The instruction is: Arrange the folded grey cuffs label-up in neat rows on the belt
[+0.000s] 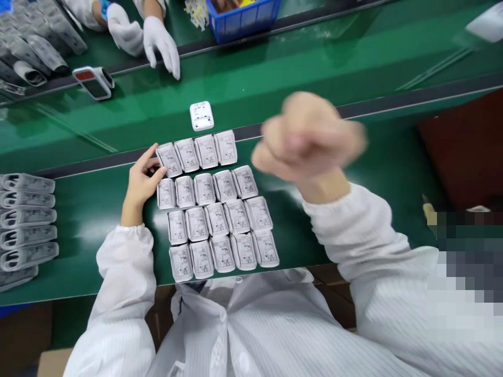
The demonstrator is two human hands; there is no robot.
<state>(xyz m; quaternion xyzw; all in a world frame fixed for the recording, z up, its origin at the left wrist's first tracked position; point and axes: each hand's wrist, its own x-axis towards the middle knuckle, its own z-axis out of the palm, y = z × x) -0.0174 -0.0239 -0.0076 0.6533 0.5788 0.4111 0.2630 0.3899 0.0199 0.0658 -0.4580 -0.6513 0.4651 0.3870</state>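
Four rows of folded white printed pieces (pixel 204 189) lie side by side on the green table (pixel 94 220). At the left end of the back row, my left hand (pixel 143 178) touches the outermost piece (pixel 169 159), thumb and fingers apart at its edge. My right hand (pixel 308 139) is raised to the right of the rows, blurred by motion, its fingers curled; whether it holds anything is hidden. A white plastic device (pixel 201 115) lies beyond the back row, on the green belt.
Stacked folded grey cuffs (pixel 29 220) are at the left edge. Across the belt (pixel 251 84), another person's gloved hands (pixel 161 47) rest near a blue bin (pixel 243 20), a red-and-white device (pixel 93 82) and more cuffs (pixel 43 31). A dark red surface (pixel 463 146) is at right.
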